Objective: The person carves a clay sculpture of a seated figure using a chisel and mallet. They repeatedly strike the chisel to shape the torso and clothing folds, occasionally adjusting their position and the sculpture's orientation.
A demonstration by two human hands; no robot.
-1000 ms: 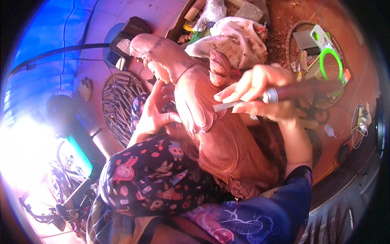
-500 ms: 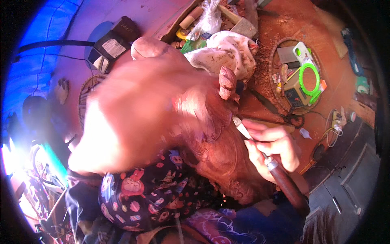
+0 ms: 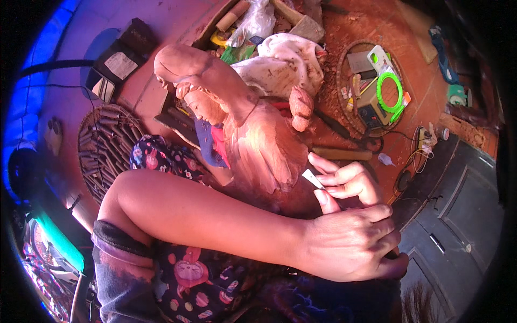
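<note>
A reddish-brown wood carving (image 3: 264,142) of draped, hooded figures leans across my lap. My right hand (image 3: 350,185) is closed around the shaft of a chisel (image 3: 313,178), its flat pale blade poking out toward the carving's right edge. Whether the blade touches the wood I cannot tell. Crossing in front of me from the left, my left forearm ends in my left hand (image 3: 353,245), whose fingers wrap the chisel's dark handle; most of the handle is hidden under them.
A round tray (image 3: 86,126) of many carving tools lies at left. Beyond the carving are a white cloth (image 3: 285,59) and a cluttered box. At right sit a round tray (image 3: 340,81) with a green ring (image 3: 389,91), a cable and a grey cabinet (image 3: 458,215). Wood chips litter the floor.
My left hand, a blur over the carving before, has swung across to the right onto the chisel handle. The carved heads are uncovered. My right hand stays on the chisel.
</note>
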